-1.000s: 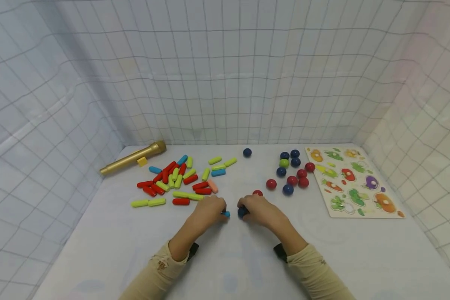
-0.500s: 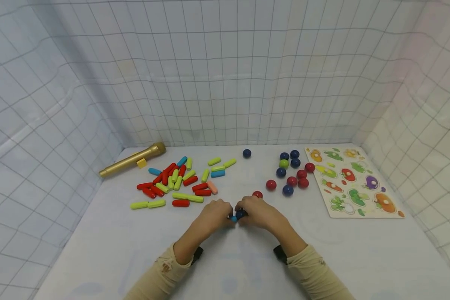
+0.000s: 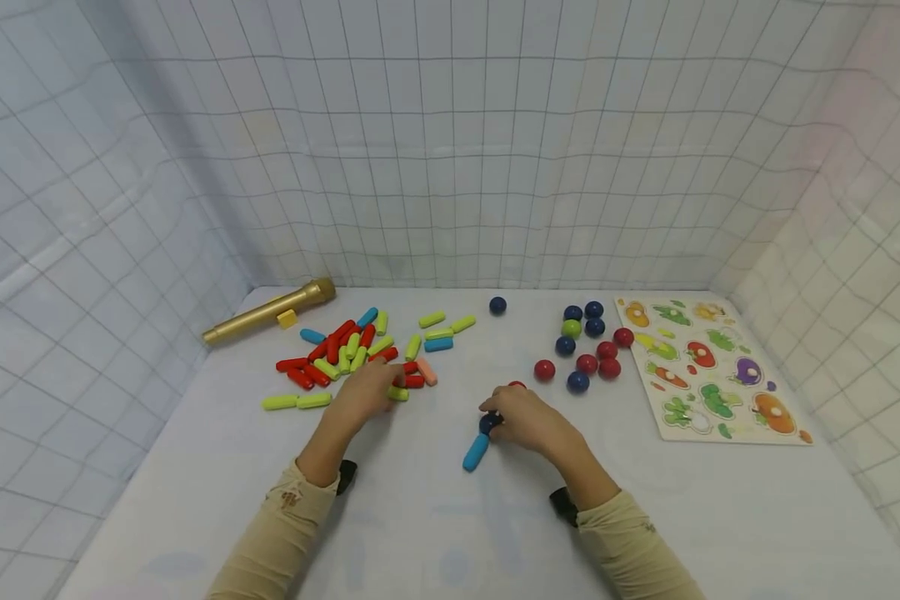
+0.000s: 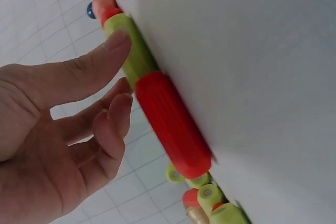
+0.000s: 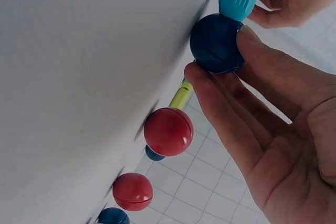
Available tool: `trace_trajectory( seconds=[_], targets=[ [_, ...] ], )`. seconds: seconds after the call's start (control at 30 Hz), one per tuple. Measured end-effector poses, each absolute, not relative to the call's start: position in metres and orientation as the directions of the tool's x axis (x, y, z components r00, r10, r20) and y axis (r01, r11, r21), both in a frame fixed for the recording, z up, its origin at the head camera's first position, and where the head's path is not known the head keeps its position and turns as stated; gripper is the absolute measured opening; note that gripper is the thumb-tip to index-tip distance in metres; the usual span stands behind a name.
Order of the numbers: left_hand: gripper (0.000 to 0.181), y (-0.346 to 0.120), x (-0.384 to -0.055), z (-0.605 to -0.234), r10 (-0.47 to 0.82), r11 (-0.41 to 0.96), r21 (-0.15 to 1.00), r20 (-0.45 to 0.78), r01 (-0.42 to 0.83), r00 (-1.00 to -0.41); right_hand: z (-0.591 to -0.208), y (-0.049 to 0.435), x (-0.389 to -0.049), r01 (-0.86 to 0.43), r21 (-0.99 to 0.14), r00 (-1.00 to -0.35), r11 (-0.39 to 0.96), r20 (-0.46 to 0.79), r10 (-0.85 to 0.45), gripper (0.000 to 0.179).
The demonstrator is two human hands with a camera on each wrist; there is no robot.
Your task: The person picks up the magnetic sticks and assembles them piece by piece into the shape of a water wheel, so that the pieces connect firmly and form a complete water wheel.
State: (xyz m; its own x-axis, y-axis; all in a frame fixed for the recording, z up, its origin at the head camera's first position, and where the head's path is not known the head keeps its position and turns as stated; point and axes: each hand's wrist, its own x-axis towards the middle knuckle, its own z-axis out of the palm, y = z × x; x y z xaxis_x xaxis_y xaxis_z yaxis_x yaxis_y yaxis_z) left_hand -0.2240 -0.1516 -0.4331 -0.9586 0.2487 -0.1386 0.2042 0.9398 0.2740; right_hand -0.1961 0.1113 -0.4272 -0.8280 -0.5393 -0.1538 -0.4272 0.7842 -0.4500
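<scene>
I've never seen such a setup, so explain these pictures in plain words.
There is no machine: the left hand and right hand are a person's own, bare. The wide picture comes from a camera worn on the head; the other two, from one on each wrist. On the white table lie coloured rods, balls, a gold microphone, a small yellow block and a vegetable picture board. The right hand's fingers hold a dark blue ball, with a blue rod against it. The left hand is at the rods; whether it touches any is unclear.

Honestly, no lettering can be read in any of the views: no legible brand names, labels, numbers or signs anywhere.
</scene>
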Motion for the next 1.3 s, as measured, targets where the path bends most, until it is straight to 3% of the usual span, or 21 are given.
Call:
trace_trajectory(
  seconds=[0.23, 0.47, 0.83, 1.1, 1.3],
  targets=[
    [0.015, -0.148, -0.232, -0.437, 0.196, 0.955, 0.259, -0.179, 0.146, -0.964, -0.424, 0.111, -0.194, -0.397, -0.485, -0.823, 0.779, -0.187, -0.536, 0.033],
    [0.015, -0.146, -0.225, -0.440, 0.207, 0.973, 0.140, -0.199, 0.181, -0.958, -0.427, 0.111, -0.189, -0.415, -0.488, -0.795, 0.767, -0.216, -0.567, 0.033],
    [0.014, -0.147, -0.221, -0.435, 0.209, 0.976, 0.103, -0.172, 0.194, -0.963, -0.430, 0.112, -0.190, -0.422, -0.469, -0.808, 0.776, -0.195, -0.557, 0.036],
    [0.011, -0.145, -0.219, -0.433, 0.141, 0.984, 0.132, -0.176, 0.118, -0.974, -0.429, 0.109, -0.195, -0.390, -0.480, -0.821, 0.786, -0.205, -0.533, 0.036],
    [0.016, -0.119, -0.201, -0.430, 0.229, 0.955, 0.217, -0.112, 0.201, -0.967, -0.431, 0.108, -0.194, -0.385, -0.483, -0.829, 0.786, -0.193, -0.525, 0.035]
  ],
)
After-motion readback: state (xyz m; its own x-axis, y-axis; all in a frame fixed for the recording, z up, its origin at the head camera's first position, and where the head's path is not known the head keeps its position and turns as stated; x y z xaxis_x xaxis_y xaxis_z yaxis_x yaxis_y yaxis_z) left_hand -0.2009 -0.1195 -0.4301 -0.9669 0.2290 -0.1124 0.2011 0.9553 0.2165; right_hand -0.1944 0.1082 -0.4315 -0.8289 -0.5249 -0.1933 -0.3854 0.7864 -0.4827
